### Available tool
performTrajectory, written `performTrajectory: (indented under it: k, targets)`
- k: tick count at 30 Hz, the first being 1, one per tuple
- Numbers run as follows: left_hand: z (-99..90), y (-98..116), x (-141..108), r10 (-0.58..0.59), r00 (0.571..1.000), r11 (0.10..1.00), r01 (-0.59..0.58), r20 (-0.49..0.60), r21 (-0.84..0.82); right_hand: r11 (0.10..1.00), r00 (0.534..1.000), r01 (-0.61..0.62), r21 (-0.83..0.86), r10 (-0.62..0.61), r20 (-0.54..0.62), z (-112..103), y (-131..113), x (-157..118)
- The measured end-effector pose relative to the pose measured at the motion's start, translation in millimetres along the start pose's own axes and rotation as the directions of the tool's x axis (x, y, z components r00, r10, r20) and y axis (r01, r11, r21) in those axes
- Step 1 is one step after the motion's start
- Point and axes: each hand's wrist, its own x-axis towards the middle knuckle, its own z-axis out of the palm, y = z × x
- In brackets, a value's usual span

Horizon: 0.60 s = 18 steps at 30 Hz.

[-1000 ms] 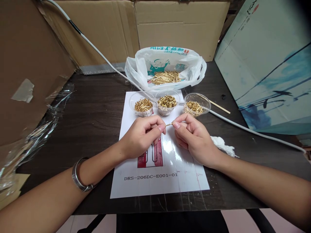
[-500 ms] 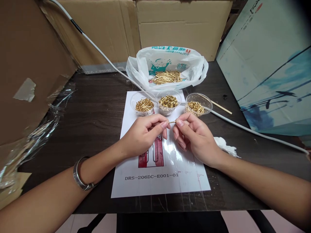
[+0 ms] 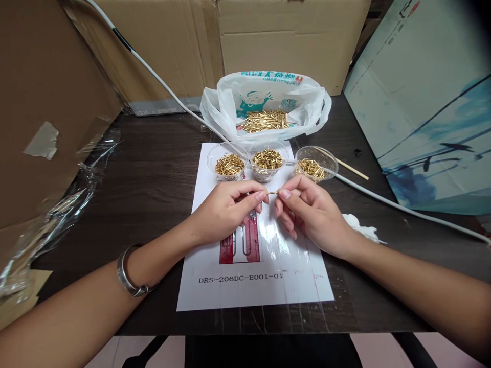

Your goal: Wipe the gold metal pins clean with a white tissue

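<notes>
Fine work at close quarters

A dark bench point(image 3: 146, 168) carries everything, with a printed sheet point(image 3: 207, 294) lying flat towards its near edge. Behind the sheet, an open plastic bag point(image 3: 222, 120) holds long gold pieces. Over the sheet, the left hand point(image 3: 230, 212) and right hand point(image 3: 316, 220) nearly meet, thumb and forefinger of each pinching opposite ends of one slim gold pin point(image 3: 272, 192) (too small to tell whether it is one part or two). Just beyond the hands stand a left cup point(image 3: 212, 161), a middle cup point(image 3: 286, 156) and a right cup point(image 3: 333, 166), each with short gold pieces. With so little to grip, an uneven push could spring the pin loose, probably among the look-alikes; a careless knuckle could tip the right cup.
</notes>
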Motion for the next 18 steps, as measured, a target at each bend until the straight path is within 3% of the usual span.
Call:
performTrajectory:
  k: [9,18]
  targets:
    - [-2.5,1.5,0.3,-0.017,0.999,1.0,0.016,0.041,0.023,0.999,0.999,-0.043,-0.024,0.044,0.022,-0.6,-2.9,-0.8]
    - [-3.2,0.7,0.3,-0.028,0.998,0.998,0.024,0.052,0.063,0.991,0.999,0.002,-0.133,-0.007,-0.04,2.3,2.9,-3.4]
